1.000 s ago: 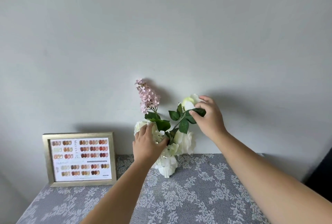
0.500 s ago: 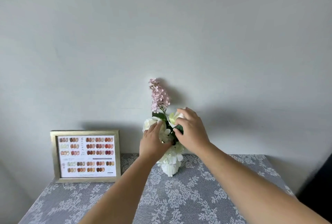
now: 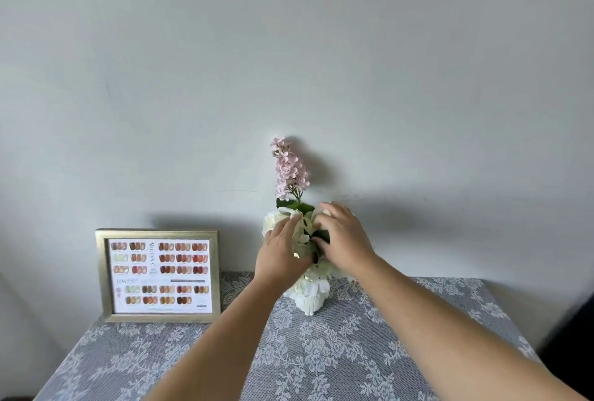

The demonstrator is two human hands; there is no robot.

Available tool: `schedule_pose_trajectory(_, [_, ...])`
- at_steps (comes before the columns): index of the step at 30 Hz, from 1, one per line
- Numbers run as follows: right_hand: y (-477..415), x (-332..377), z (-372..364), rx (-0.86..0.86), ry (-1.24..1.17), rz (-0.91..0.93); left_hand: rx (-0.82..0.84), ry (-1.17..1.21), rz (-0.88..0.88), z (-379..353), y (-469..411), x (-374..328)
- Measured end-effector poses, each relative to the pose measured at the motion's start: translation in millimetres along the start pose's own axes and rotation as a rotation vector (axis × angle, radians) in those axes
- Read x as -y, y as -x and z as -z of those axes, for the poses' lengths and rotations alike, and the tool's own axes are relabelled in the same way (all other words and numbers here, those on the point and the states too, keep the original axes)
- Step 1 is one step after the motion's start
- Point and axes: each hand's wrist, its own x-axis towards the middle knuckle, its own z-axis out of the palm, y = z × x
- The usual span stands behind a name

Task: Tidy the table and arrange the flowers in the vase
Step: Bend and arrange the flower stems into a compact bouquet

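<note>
The wall (image 3: 289, 47) is plain pale grey. The tablecloth (image 3: 321, 352) is grey with a white lace pattern of flowers and leafy sprays. The vase (image 3: 310, 304) is white, and the blooms (image 3: 273, 222) packed above it are creamy white among dark green leaves (image 3: 303, 207). The tall flower spike (image 3: 289, 169) is soft pink. The picture frame (image 3: 157, 275) is brushed gold around a white card with rows of brown, red, peach and pale green swatches
</note>
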Motion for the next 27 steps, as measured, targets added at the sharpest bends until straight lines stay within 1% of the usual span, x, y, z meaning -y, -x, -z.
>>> schedule_pose_trajectory(2, [3, -5, 7, -0.061, -0.108, -0.028, -0.055, -0.002, 0.009, 5, 3, 0])
schedule_pose_trajectory(5, [15, -15, 16, -0.137, -0.262, -0.186, -0.158, -0.040, 0.025, 9, 10, 5])
schedule_pose_trajectory(7, [25, -22, 16, -0.118, -0.321, -0.300, -0.178, -0.044, 0.108, 10, 14, 10])
schedule_pose_trajectory(8, [30, -24, 15, -0.088, -0.338, -0.330, -0.154, -0.026, 0.156, 10, 16, 12])
schedule_pose_trajectory(10, [36, -25, 12, -0.037, -0.361, -0.322, -0.062, 0.038, 0.197, 8, 16, 13])
schedule_pose_trajectory(12, [35, -22, 9, -0.048, -0.358, -0.277, -0.003, 0.091, 0.163, 8, 14, 13])
schedule_pose_trajectory(16, [30, -14, 6, -0.088, -0.294, -0.198, -0.020, 0.122, 0.076, 8, 8, 10])
schedule_pose_trajectory(20, [31, -13, 2, -0.091, -0.284, -0.202, -0.033, 0.119, 0.035, 10, 6, 10])
schedule_pose_trajectory(22, [32, -15, 4, -0.097, -0.297, -0.213, -0.044, 0.083, 0.042, 13, 6, 12])
schedule_pose_trajectory(25, [38, -19, 9, -0.129, -0.324, -0.251, -0.092, 0.011, 0.108, 16, 11, 17])
schedule_pose_trajectory(27, [47, -21, 8, -0.141, -0.345, -0.253, -0.075, 0.036, 0.154, 15, 14, 19])
